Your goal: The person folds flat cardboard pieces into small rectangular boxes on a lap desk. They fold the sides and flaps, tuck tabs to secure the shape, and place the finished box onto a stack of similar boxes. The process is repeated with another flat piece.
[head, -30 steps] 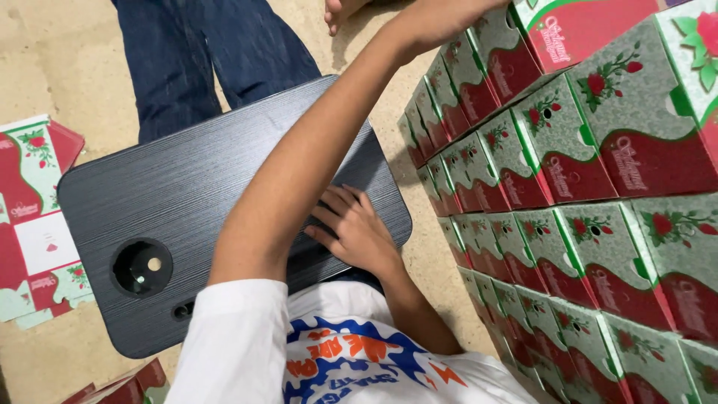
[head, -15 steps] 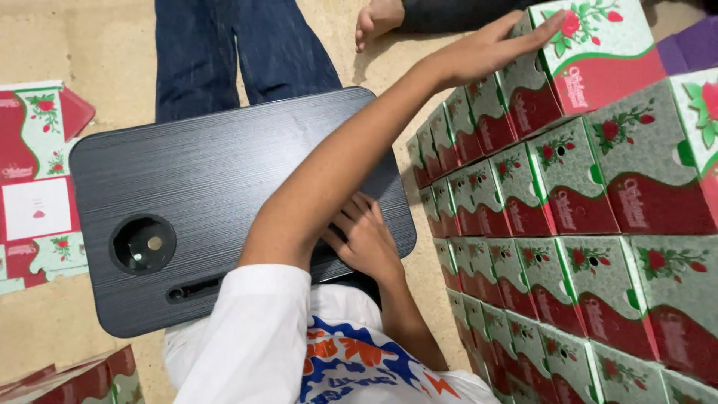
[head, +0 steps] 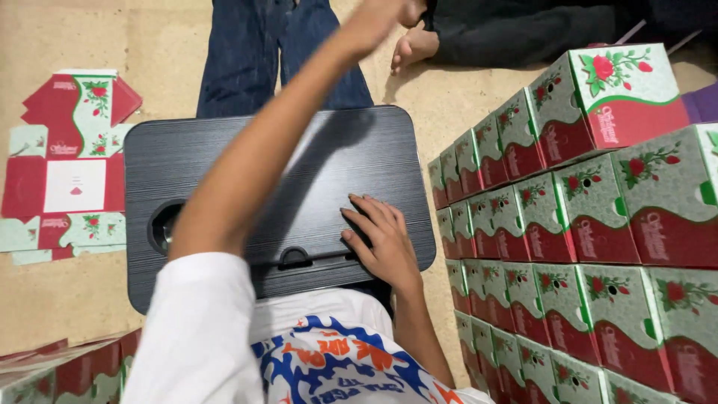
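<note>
Across the black lap desk [head: 224, 161], my right hand [head: 381, 243] lies flat and released, fingers spread near the front edge, grasping nothing. My left hand [head: 378, 19] is raised toward the top of the frame, partly cut off, so I cannot tell its grip. To the right, the wall of folded boxes [head: 576, 224] stands several rows high, red and grey-green with rose prints, one box [head: 609, 93] on top. Unfolded flat cartons [head: 67, 164] lie on the floor at left; so folding appears unfinished.
</note>
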